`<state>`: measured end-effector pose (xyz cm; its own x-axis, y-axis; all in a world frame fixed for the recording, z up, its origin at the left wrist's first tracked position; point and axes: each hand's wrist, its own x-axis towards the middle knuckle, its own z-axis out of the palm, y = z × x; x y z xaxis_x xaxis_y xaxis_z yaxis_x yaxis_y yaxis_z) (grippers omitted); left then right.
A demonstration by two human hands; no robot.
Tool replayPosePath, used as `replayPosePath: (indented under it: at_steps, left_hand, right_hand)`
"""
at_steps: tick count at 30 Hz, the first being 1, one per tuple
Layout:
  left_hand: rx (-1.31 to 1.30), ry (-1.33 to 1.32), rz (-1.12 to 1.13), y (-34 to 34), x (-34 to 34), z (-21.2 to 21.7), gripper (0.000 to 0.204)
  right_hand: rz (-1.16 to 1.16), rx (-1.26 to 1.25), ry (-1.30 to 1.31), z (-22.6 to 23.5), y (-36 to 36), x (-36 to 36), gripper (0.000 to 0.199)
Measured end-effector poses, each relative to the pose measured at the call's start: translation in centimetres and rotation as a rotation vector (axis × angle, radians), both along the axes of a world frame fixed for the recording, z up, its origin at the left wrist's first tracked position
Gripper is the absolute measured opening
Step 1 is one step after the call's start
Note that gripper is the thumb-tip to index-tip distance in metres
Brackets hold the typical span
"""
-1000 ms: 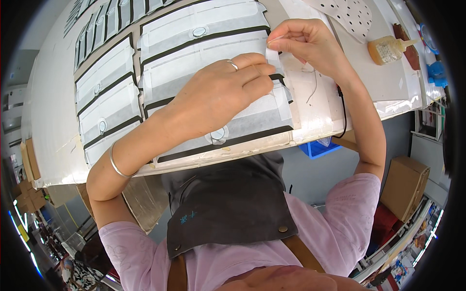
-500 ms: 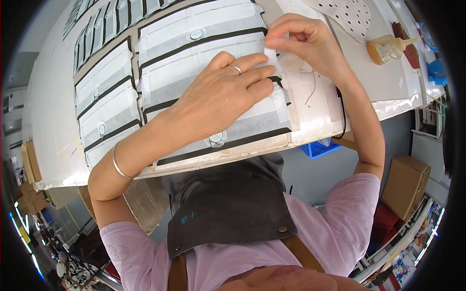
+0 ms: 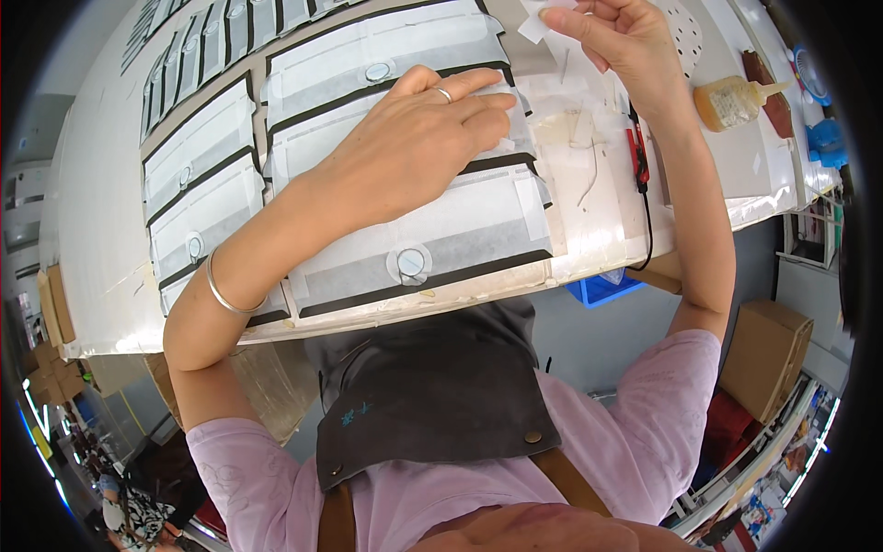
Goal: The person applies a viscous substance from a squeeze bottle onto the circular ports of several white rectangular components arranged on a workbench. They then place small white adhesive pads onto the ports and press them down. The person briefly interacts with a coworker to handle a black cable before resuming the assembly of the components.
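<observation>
I see a white fabric panel point(image 3: 441, 230) lying flat at the desk's point(image 3: 101, 230) near edge. My left hand point(image 3: 414, 138) presses on it, fingers spread. My right hand point(image 3: 616, 37) pinches a small white patch point(image 3: 536, 23) above, near red clippers point(image 3: 636, 156) and a glue bottle point(image 3: 736, 99).

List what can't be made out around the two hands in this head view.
- Panel area beneath the left hand: covered by palm and fingers.
- White paper scrap pinched by the right hand: cut off by the top edge.
- Glue bottle: contents too small to tell.
- Red-handled tool: its tip is too small to make out.
</observation>
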<state>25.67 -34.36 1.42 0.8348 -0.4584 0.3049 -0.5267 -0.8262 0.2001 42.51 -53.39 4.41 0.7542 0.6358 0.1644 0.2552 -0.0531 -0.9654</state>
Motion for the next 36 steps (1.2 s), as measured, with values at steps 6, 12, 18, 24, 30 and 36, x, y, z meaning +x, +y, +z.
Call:
replayPosePath:
  at_steps: [6, 12, 18, 24, 30, 36]
  left_hand:
    - [0.074, 0.002, 0.006, -0.9, -0.6, 0.8, 0.017]
    - [0.045, -0.017, 0.027, -0.5, -0.1, 0.0, 0.015]
    - [0.038, -0.073, 0.029, 0.2, 0.3, 0.7, 0.013]
    - [0.045, 0.112, 0.208, 2.6, 1.8, 1.9, 0.018]
    - [0.028, 0.079, 0.144, 2.6, 2.4, 1.3, 0.026]
    - [0.056, -0.075, 0.049, 2.7, 3.2, -0.1, 0.026]
  right_hand:
    - [0.017, -0.132, 0.011, -1.0, 1.1, 0.9, 0.008]
    - [0.161, -0.225, -0.048, -0.8, 3.0, 2.8, 0.010]
    - [0.427, -0.452, -0.032, -0.7, 4.0, 5.7, 0.016]
    - [0.475, -0.514, -0.205, -0.3, 5.4, 5.8, 0.016]
    - [0.448, -0.499, -0.213, -1.3, 5.4, 6.1, 0.015]
    - [0.454, -0.491, -0.215, -1.6, 5.3, 6.3, 0.016]
